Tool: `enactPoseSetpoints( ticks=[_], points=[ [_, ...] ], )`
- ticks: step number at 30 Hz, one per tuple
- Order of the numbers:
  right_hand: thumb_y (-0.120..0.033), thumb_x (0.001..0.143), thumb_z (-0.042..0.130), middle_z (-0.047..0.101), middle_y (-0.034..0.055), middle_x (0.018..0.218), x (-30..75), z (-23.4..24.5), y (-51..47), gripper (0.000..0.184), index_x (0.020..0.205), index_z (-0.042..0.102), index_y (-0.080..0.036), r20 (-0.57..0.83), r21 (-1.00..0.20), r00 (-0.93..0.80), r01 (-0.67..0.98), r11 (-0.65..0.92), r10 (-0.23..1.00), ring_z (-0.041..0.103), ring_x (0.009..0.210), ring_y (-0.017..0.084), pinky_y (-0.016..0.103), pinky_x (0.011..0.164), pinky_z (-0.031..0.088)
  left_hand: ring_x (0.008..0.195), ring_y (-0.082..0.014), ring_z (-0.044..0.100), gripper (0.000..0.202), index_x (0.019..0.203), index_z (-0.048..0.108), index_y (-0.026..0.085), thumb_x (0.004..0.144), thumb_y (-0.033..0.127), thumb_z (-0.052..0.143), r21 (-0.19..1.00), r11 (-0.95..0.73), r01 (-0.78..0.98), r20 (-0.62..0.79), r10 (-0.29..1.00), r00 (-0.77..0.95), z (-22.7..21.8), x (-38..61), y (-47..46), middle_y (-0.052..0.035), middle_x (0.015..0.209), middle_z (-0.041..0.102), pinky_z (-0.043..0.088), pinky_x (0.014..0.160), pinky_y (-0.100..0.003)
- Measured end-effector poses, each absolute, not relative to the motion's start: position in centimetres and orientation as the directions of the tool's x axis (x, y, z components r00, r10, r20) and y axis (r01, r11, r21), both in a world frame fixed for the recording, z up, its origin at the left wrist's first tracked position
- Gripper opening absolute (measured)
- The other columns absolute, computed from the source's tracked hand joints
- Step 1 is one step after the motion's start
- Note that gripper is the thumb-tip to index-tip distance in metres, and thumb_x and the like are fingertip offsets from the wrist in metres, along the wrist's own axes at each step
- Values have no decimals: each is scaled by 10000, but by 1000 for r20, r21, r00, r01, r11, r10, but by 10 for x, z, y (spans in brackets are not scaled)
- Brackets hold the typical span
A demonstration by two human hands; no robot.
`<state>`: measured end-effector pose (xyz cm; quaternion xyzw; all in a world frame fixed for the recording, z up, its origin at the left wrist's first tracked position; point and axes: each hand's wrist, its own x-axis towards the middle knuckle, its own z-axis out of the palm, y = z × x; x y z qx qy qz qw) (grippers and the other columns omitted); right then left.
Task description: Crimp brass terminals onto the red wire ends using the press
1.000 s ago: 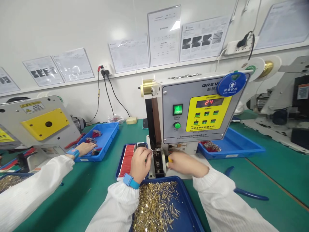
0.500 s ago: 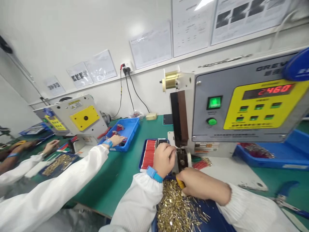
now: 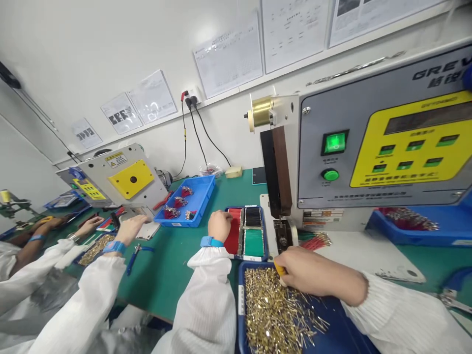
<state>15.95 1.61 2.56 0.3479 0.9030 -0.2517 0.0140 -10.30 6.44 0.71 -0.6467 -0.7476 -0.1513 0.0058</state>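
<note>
Beyond the pin tray (image 3: 337, 324) and L of it, I've got the L hand (image 3: 219, 227) down at the red wires (image 3: 233, 245) in the divided wire tray (image 3: 253, 258), fingers curled; can't tell if they grip any. Over the pin tray's far side, nr the gold pins (image 3: 269, 314), R hand (image 3: 309, 273) bends in w/ something yellow (image 3: 280, 269) at its fingertips; held or not, can't tell on my feed. Grey machine (image 3: 320, 187) stands behind the pin tray, to its R

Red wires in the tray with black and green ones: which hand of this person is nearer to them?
Left. The left hand is at the red wires, partly covering them; the right hand is farther right, near the gold pins.
</note>
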Motion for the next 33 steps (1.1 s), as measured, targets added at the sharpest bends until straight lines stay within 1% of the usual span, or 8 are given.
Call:
enactPoseSetpoints(
  ticks=[5, 8, 13, 19, 23, 27, 29, 33],
  points=[
    [-186, 817, 571, 511, 11, 625, 160, 22, 15, 194, 655, 465, -187, -122, -451, -786, 588, 672, 606, 468, 575, 150, 261, 533, 244, 910, -219, 626, 204, 882, 763, 204, 819, 120, 588, 191, 144, 971, 135, 976, -171, -4, -100, 65, -84, 914, 693, 449, 826, -304],
    [-176, 829, 522, 489, 2, 617, 159, 24, 15, 197, 663, 417, -189, -112, -466, -784, 584, 664, 611, 448, 560, 138, 261, 535, 240, 912, -221, 620, 208, 871, 752, 192, 831, 113, 564, 184, 145, 972, 120, 978, -168, -5, -99, 66, -93, 914, 682, 445, 821, -310],
    [-143, 773, 505, 467, -2, 621, 158, 25, 15, 152, 672, 402, -193, -105, -485, -775, 587, 648, 623, 456, 589, 143, 249, 531, 249, 890, -218, 609, 198, 855, 726, 167, 878, 153, 530, 170, 139, 975, 127, 979, -162, -4, -98, 66, -100, 889, 660, 435, 798, -313],
    [-110, 718, 528, 457, -11, 625, 157, 24, 15, 118, 684, 449, -190, -111, -493, -768, 594, 635, 631, 449, 585, 135, 239, 522, 248, 880, -225, 598, 204, 815, 676, 152, 887, 118, 489, 180, 126, 976, 175, 972, -158, -2, -95, 65, -100, 866, 652, 424, 788, -317],
    [-108, 706, 554, 458, -20, 606, 156, 27, 15, 131, 670, 456, -186, -87, -502, -773, 579, 642, 629, 442, 586, 125, 236, 533, 241, 893, -226, 599, 212, 908, 666, 152, 903, 117, 457, 235, 64, 970, 212, 971, -115, -3, -79, 65, -98, 908, 667, 428, 770, -315],
    [-117, 697, 569, 455, -28, 586, 156, 30, 16, 143, 652, 452, -186, -84, -503, -775, 576, 645, 626, 431, 569, 116, 236, 520, 227, 911, -225, 606, 256, 981, 698, 173, 893, 114, 465, 254, -83, 964, 219, 975, 27, -9, -55, 63, -106, 940, 671, 440, 801, -321],
    [-108, 684, 565, 454, -34, 575, 156, 30, 15, 145, 650, 448, -187, -78, -504, -771, 577, 642, 632, 424, 556, 109, 233, 516, 224, 888, -229, 604, 282, 950, 718, 178, 880, 96, 457, 227, -131, 965, 210, 974, 83, -11, -47, 60, -112, 912, 663, 444, 804, -334],
    [-106, 691, 568, 496, -38, 579, 153, 29, 14, 128, 660, 468, -180, -80, -527, -763, 579, 622, 642, 427, 514, 90, 223, 508, 240, 845, -244, 585, 266, 823, 733, 163, 842, 78, 482, 187, -155, 970, 191, 974, 119, -11, -41, 57, -124, 846, 639, 451, 792, -361]
  ],
)
